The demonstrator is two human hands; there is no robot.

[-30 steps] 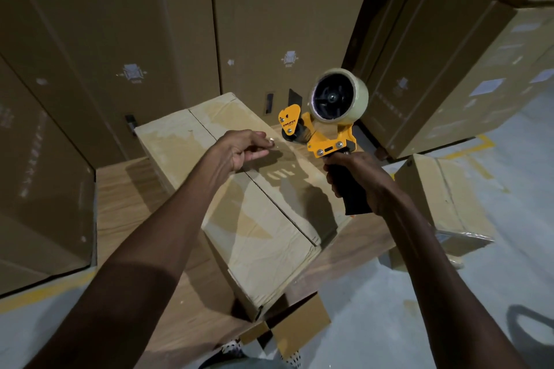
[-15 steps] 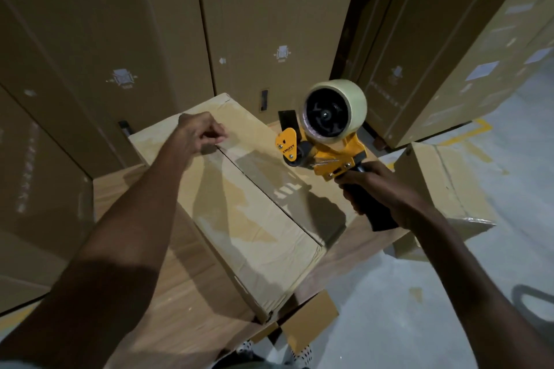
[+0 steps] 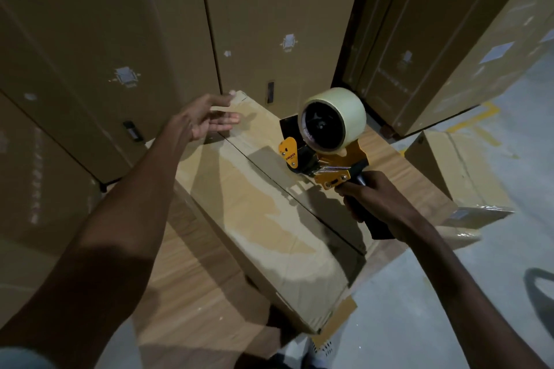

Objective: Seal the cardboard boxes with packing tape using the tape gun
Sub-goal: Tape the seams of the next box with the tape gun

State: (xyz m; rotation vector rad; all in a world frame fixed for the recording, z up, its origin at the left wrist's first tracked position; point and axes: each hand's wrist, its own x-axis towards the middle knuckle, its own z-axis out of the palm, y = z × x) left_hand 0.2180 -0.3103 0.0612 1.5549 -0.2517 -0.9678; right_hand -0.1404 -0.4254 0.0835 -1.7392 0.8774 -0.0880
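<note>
Holding the Tape Gun Over the Box Seam

Holding position: the right hand [image 3: 379, 201] grips the black handle of the tape gun [image 3: 325, 156], with the fingers curled fully round it. The tool has a yellow frame and carries a roll of clear tape [image 3: 334, 120] on its hub. The front end of the tape gun sits low over the top of the cardboard box [image 3: 269, 219], just beside the centre seam [image 3: 287, 192] where the two top flaps meet. Whether the front end touches the cardboard cannot be told.

Free hand: the left hand [image 3: 201, 120] is released, with fingers straight and spread, palm turned toward the tape gun. It hovers over the far corner of the box and grasps nothing. Contact with the box surface cannot be confirmed.

Box: the cardboard box lies lengthwise on a wooden table [image 3: 186, 284], with one near corner reaching past the table edge. Both top flaps are folded down flat. Glossy patches show on the top surface.

Surroundings: tall cartons [image 3: 120, 24] stand upright behind the table and to the right. A second small box [image 3: 455, 168] sits on the grey floor [image 3: 449, 308] to the right of the table, near the right forearm. A yellow floor line [image 3: 479, 115] runs beside the right-hand cartons.
</note>
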